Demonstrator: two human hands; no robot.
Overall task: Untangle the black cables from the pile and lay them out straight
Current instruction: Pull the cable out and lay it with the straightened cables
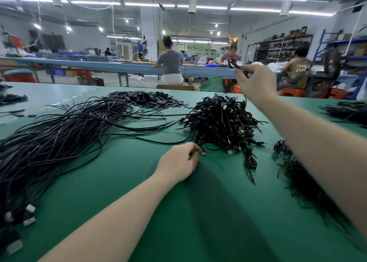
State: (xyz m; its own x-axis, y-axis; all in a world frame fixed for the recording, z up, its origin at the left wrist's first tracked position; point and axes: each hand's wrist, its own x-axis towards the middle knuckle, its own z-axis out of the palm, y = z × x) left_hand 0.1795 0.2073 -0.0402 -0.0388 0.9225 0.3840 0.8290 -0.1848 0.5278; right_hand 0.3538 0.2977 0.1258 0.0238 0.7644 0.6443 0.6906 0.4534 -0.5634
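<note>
Being lifted clear of the tangled pile [222, 122] at centre table: one coiled black cable [232, 63], pinched high in the right hand [256, 81], fingers curled round its loops. Trailing down toward the pile, a thin strand, hard to follow. Resting low on the green table [198, 212], the left hand [178, 162], fingertips pinching a plug end [203, 153] at the pile's near edge. Probably best: drawing upward slowly, holding the plug end down, shaking snags loose instead of yanking. Lying straightened at left, a long cable bundle [59, 138], likely the place for laying this one.
</note>
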